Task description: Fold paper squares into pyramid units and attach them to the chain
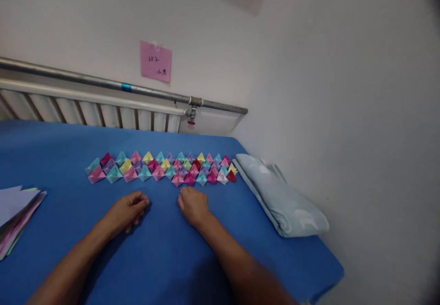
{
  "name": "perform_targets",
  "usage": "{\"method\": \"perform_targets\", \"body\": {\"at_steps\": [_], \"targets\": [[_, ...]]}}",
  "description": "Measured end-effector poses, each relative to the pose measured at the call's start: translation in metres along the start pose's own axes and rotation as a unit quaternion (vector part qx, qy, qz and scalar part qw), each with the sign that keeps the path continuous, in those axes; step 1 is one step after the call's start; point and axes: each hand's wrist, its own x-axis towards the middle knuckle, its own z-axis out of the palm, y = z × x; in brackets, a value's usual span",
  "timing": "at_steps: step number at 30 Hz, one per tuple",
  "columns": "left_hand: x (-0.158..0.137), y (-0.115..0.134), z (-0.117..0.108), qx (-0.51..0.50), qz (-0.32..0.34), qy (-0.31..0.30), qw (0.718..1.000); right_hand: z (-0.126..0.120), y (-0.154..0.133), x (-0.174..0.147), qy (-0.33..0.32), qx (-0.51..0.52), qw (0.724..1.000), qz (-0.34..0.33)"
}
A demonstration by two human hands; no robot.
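Observation:
Several small folded paper boats (pixel 158 172) in pink, teal, yellow, purple, red and white stand in close rows across the blue tabletop (pixel 165 250). My left hand (pixel 129 209) is on the near side of these rows, left of centre, its fingers curled together and no object showing in them. To its right, my right hand (pixel 193 205) is closed in a loose fist, knuckles close to the front row of boats. Nothing sticks out of that fist, though its inner side is turned from view. The two hands are apart from each other.
A stack of coloured paper sheets (pixel 19 209) lies at the left edge. On the right, a folded light-blue cloth (pixel 280 195) rests against the wall. Behind the table run a white radiator (pixel 110 115), a metal pipe (pixel 85 79) and a valve (pixel 191 112). A pink note (pixel 156 61) hangs above.

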Motion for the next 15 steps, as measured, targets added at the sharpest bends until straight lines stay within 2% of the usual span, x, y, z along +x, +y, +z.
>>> {"method": "perform_targets", "body": {"at_steps": [8, 15], "targets": [[-0.028, -0.019, 0.007, 0.025, 0.073, 0.131, 0.988, 0.003, -0.010, -0.028, 0.071, -0.036, 0.997, -0.012], [-0.071, -0.027, 0.020, -0.010, 0.101, 0.181, 0.978, 0.000, -0.018, -0.070, 0.136, 0.020, 0.988, -0.073]]}}
